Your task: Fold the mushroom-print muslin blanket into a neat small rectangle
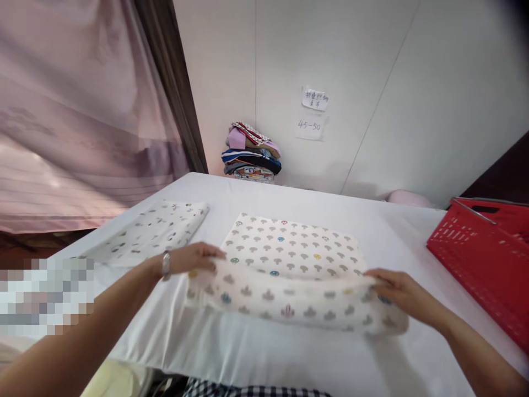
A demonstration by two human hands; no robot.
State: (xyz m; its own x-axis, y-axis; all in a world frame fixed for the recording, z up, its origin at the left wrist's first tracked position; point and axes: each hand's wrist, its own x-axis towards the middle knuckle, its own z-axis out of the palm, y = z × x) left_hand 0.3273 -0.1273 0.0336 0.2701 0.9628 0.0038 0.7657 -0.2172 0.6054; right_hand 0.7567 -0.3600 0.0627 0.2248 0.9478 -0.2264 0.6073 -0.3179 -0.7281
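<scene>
A cream cloth printed with small grey and coloured tree shapes (289, 253) lies in the middle of the white table (256, 353). Its near edge is lifted and rolled over toward the far side. My left hand (194, 258), with a bracelet at the wrist, is closed on the left end of that lifted edge. My right hand (399, 292) is closed on the right end of the same edge. Both hands are at about the same height, just above the table.
A second folded patterned cloth (155, 231) lies at the left of the table. A red plastic basket (487, 259) stands at the right edge. A stack of folded clothes (252, 151) sits by the wall under two paper notes. A pink curtain (82, 110) hangs at left.
</scene>
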